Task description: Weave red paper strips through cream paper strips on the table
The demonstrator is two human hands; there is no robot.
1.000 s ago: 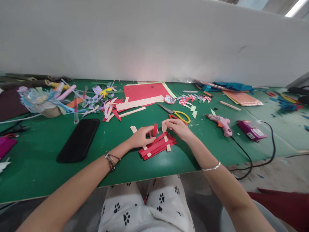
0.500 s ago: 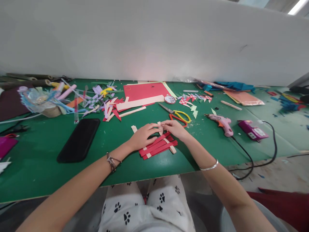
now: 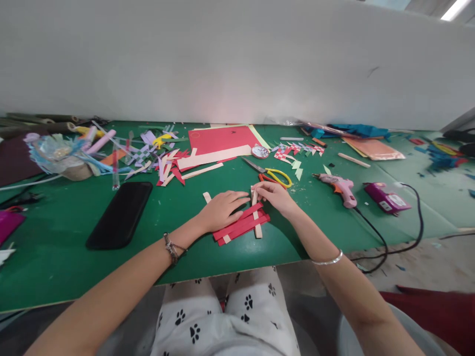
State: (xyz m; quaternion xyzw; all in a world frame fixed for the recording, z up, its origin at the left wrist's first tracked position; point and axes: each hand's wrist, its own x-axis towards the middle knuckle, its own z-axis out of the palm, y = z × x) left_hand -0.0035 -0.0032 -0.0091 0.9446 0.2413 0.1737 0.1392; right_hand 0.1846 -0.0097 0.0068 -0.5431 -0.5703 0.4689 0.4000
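Observation:
Several red paper strips [image 3: 242,227] lie side by side on the green table, woven with cream crosswise strips. My left hand [image 3: 222,210] rests palm down on the left part of the weave, fingers stretched out to the right. From under it the end of one cream strip [image 3: 207,197] sticks out at the far side. My right hand [image 3: 276,196] pinches the far end of another cream paper strip [image 3: 259,231], which passes over and under the red ones near their right ends. Just beyond the right hand lie scissors [image 3: 278,177], their handles partly hidden by it.
A black phone [image 3: 119,215] lies at left. Paper scraps [image 3: 170,165], red card [image 3: 222,138] and a round patterned disc [image 3: 260,152] are farther back. At right are a pink glue gun [image 3: 343,190], a purple box [image 3: 387,199] and their black cable [image 3: 422,222].
My right hand has shifted slightly right with the cream strip's end, and that strip now lies straighter across the red ones. My left hand's fingers have come away from the strip and lie flatter.

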